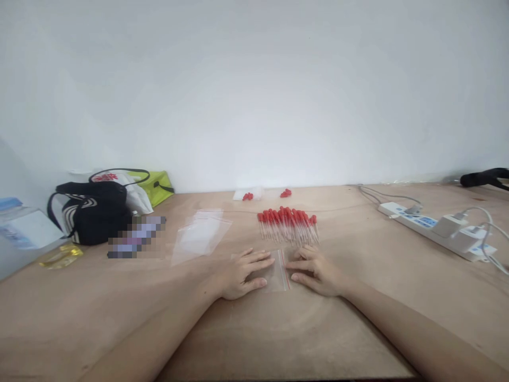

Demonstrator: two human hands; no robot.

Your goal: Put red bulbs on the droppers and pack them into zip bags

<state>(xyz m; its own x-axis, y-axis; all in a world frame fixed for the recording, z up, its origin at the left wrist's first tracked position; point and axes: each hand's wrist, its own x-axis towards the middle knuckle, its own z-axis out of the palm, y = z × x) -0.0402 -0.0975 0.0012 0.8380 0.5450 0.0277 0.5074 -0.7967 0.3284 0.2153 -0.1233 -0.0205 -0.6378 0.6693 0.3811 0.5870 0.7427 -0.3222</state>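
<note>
A clear zip-lock bag (275, 276) with a red seal line lies flat on the wooden table in front of me. My left hand (243, 275) rests on its left part, fingers stretched out and thumb apart. Beside the red seal line is my right hand (314, 271), its index finger and thumb spread toward the bag's edge and the other fingers loosely curled. Just beyond both hands lies a row of many thin clear tubes with red caps (287, 224), caps pointing away from me. To the left, several empty zip-lock bags (202, 233) lie in an overlapping stack.
Near the wall are two small bags with red-capped items (247, 196). A white power strip (431, 225) with chargers and cables is at right. On the left stand a black bag (99, 212), a green bag (159, 188) and a plastic container (27, 225), near a pixelated flat object (137, 237).
</note>
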